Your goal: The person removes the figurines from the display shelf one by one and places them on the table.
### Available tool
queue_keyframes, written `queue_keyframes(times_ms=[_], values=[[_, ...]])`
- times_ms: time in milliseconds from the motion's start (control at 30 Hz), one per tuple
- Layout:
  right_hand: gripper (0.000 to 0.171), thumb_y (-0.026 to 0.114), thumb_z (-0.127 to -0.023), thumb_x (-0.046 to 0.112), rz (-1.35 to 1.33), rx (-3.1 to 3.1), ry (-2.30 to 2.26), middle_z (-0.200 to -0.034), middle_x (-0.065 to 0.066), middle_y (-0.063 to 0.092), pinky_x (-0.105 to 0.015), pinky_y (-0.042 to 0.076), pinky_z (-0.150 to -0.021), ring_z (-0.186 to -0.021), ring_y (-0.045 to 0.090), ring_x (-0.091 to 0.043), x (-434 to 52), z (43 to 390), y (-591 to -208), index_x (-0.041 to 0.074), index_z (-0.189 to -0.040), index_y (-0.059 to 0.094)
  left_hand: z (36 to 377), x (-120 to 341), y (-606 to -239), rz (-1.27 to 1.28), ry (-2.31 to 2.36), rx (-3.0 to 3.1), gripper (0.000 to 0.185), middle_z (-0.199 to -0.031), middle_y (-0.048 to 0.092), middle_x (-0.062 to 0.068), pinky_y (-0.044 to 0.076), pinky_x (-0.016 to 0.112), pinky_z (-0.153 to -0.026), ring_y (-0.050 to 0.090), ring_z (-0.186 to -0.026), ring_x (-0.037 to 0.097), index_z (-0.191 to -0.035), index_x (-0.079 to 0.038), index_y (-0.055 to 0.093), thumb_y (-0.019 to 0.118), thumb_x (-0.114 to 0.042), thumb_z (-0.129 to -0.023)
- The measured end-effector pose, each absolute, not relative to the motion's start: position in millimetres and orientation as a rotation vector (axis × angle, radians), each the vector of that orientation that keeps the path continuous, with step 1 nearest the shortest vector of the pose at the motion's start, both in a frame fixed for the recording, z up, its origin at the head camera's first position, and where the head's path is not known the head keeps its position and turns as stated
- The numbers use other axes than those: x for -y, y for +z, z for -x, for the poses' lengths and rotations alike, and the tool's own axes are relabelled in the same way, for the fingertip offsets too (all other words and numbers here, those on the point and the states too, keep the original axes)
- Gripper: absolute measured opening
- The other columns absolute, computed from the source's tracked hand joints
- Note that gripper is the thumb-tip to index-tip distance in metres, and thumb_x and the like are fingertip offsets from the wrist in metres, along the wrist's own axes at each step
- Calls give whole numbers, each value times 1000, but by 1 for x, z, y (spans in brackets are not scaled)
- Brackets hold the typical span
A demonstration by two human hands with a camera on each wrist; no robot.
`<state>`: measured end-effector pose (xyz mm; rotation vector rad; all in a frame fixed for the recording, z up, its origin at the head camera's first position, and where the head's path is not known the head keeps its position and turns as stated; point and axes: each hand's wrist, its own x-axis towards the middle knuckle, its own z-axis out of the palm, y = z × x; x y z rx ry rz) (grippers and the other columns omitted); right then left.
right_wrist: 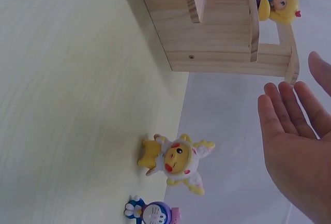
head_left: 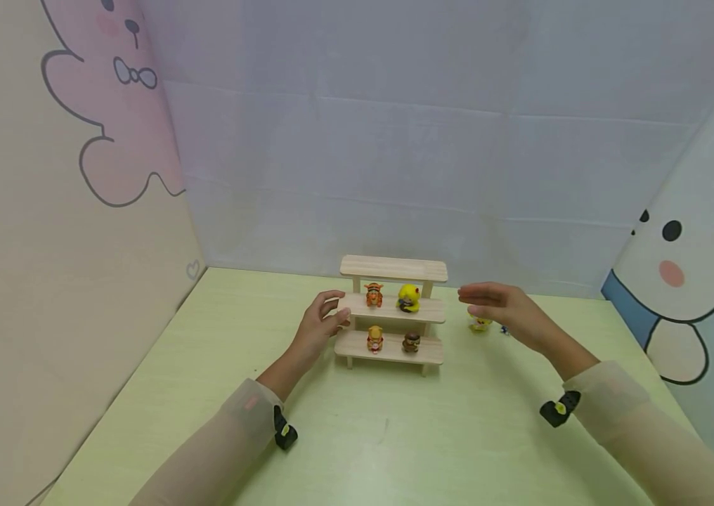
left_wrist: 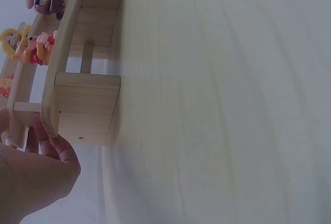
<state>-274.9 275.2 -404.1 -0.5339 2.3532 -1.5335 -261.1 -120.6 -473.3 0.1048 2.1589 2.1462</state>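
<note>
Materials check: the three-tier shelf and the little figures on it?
Three-tier shelf: looks like unfinished pale wood, matte; straight grain lines and a small fastener hole show on the side panel. Figures, e.g. the yellow one on the middle tier: probably molded plastic or vinyl, smooth with painted colours; cannot tell which.

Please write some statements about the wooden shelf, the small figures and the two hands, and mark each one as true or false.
1. The left hand touches the left end of the wooden shelf. True.
2. The right hand grips a figure. False: it is open with straight fingers and holds nothing.
3. The top board of the shelf carries two figures. False: it is bare; the orange tiger figure and the yellow figure stand on the middle board.
4. Two figures stand on the table to the right of the shelf. True: a yellow and white figure and a blue cat figure.
5. The lowest board holds four figures. False: it holds two.
</note>
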Motion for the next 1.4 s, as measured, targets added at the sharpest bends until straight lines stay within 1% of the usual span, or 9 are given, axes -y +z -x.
queue_keyframes(times_ms=[200, 333, 400, 567, 700, 867, 1167, 1267, 1400], values=[[53, 69, -101, 28, 564, -2306, -1576, -150, -21, 53, -20, 50, -97, -139, 51, -30, -263, 273, -403, 4, -146, 54, 261, 121, -473, -108, 2145, -2164, 47, -141, 59, 13, 50, 36, -85, 67, -99, 21, -145, -17, 51, 69, -25, -102], [51, 70, -101, 25, 586, -2276, -1610, -150, -25, 51, -21, 50, -97, -140, 50, -35, -253, 272, -404, 3, -145, 55, 261, 120, -474, -105, 2145, -2165, 46, -141, 60, 12, 51, 36, -85, 67, -98, 21, -144, -17, 52, 69, -25, -102], [50, 70, -101, 25, 584, -2267, -1617, -150, -23, 53, -21, 50, -97, -140, 50, -37, -248, 272, -404, 4, -145, 56, 261, 120, -474, -104, 2146, -2165, 46, -140, 60, 12, 51, 36, -85, 67, -98, 21, -144, -17, 52, 69, -25, -101], [51, 71, -100, 25, 566, -2278, -1605, -149, -15, 57, -22, 50, -98, -139, 52, -31, -235, 273, -404, 7, -145, 57, 260, 120, -473, -98, 2147, -2168, 46, -141, 60, 11, 50, 35, -84, 67, -98, 21, -143, -17, 52, 70, -25, -101], [55, 71, -100, 23, 586, -2238, -1624, -152, -17, 53, -24, 50, -99, -142, 50, -31, -226, 275, -405, 4, -149, 53, 260, 120, -473, -92, 2150, -2168, 45, -140, 60, 11, 51, 35, -84, 67, -98, 21, -142, -17, 53, 70, -24, -101], [57, 71, -100, 24, 596, -2181, -1662, -154, -17, 51, -28, 50, -101, -144, 47, -33, -215, 276, -405, 4, -150, 51, 259, 120, -472, -93, 2152, -2167, 45, -140, 60, 12, 52, 35, -84, 67, -98, 22, -142, -17, 52, 70, -24, -101], [56, 69, -101, 22, 536, -2236, -1603, -154, -14, 51, -47, 43, -111, -142, 49, -32, -199, 278, -405, 9, -152, 50, 259, 121, -472, -107, 2144, -2176, 46, -143, 58, 14, 51, 35, -85, 67, -99, 21, -144, -16, 51, 69, -25, -102], [56, 68, -102, 21, 522, -2263, -1585, -155, -13, 50, -48, 42, -112, -142, 49, -32, -195, 278, -405, 10, -153, 49, 259, 121, -471, -109, 2140, -2172, 47, -145, 57, 12, 50, 36, -86, 67, -99, 21, -144, -16, 51, 68, -26, -102], [57, 68, -102, 18, 527, -2286, -1592, -156, -15, 48, -46, 44, -110, -142, 48, -34, -189, 279, -405, 6, -154, 47, 259, 121, -470, -111, 2136, -2172, 48, -145, 57, 12, 50, 37, -86, 67, -100, 21, -145, -16, 50, 68, -26, -102]])
